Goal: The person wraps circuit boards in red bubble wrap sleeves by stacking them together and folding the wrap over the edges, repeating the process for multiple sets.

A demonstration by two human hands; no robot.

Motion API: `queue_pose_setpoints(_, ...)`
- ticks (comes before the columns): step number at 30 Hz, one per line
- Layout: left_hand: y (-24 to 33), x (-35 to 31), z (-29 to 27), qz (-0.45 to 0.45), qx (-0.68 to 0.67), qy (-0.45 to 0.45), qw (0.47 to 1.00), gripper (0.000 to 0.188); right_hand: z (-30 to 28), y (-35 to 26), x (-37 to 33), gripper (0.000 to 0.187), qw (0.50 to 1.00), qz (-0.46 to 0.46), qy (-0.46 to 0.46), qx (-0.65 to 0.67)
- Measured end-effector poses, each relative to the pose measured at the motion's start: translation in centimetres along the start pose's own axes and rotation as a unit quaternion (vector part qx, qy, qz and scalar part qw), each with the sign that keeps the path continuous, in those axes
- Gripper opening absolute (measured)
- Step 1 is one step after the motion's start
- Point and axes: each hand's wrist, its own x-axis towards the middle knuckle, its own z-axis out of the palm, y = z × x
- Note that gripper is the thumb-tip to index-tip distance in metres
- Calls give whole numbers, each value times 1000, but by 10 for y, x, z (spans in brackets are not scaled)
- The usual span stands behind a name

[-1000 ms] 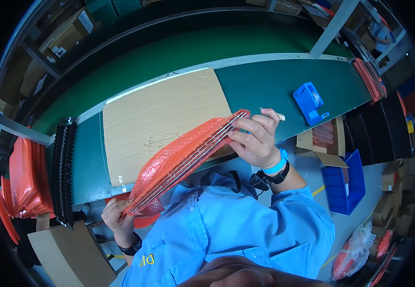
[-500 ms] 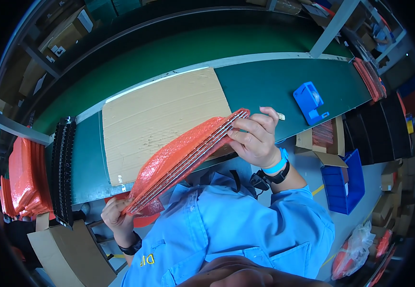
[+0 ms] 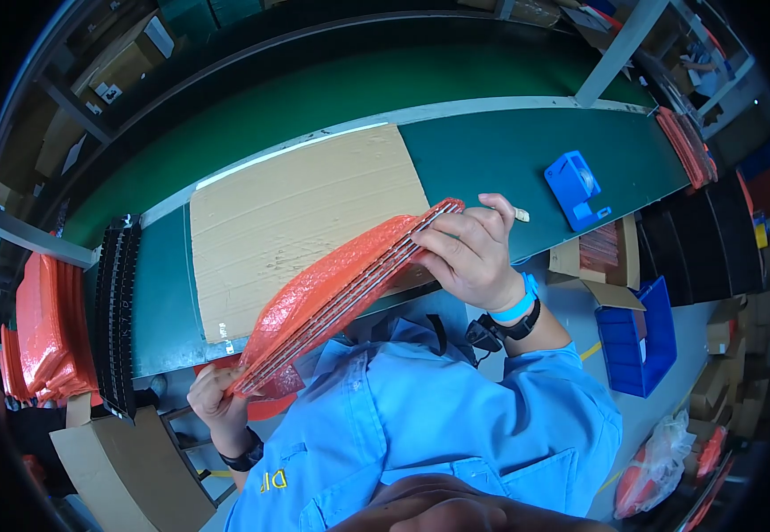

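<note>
Between my two hands a red bubble-wrap bag (image 3: 332, 277) is held up at a slant, its open edge toward me. Thin flat boards (image 3: 349, 300) show as pale and dark stripes along that edge; what they are I cannot make out. At the lower left corner my left hand (image 3: 215, 392) is closed on the bag. My right hand (image 3: 467, 253) pinches the upper right end, thumb below and fingers on top of the edge. A small pale cover sits on one of its fingertips. Beneath the bag, a brown cardboard sheet (image 3: 305, 195) lies on the green bench (image 3: 483, 151).
A blue tape dispenser (image 3: 573, 191) stands on the bench at right. Black slotted racks (image 3: 119, 319) and stacked red bubble-wrap packs (image 3: 52, 328) are at left. Cardboard boxes (image 3: 128, 470) and a blue bin (image 3: 638, 355) stand below bench height on either side.
My right hand has shifted slightly left along the bag's edge, its fingertips now further over the boards. My left hand stays at the lower corner.
</note>
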Motion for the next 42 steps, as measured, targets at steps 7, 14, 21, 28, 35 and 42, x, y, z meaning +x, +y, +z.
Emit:
queue_pose_setpoints(7,-1,4,0,-3,0,0,1000,23,-4,3,8,38,1000,-5,-18,-4)
queue_pose_setpoints(14,6,8,-2,-6,23,15,1000,26,18,5,19,54,964,192,28,180)
queue_pose_setpoints(21,3,38,-13,-152,14,0,988,36,42,52,30,52,786,309,-183,503)
queue_pose_setpoints(28,-46,85,52,-240,-22,-41,970,33,116,110,130,57,883,270,-276,268)
queue_pose_setpoints(35,-54,104,73,-309,80,-111,941,37,160,44,95,51,975,39,-208,-65)
queue_pose_setpoints(42,-86,108,74,-390,-175,-170,888,33,67,-93,44,29,900,-264,-270,217)
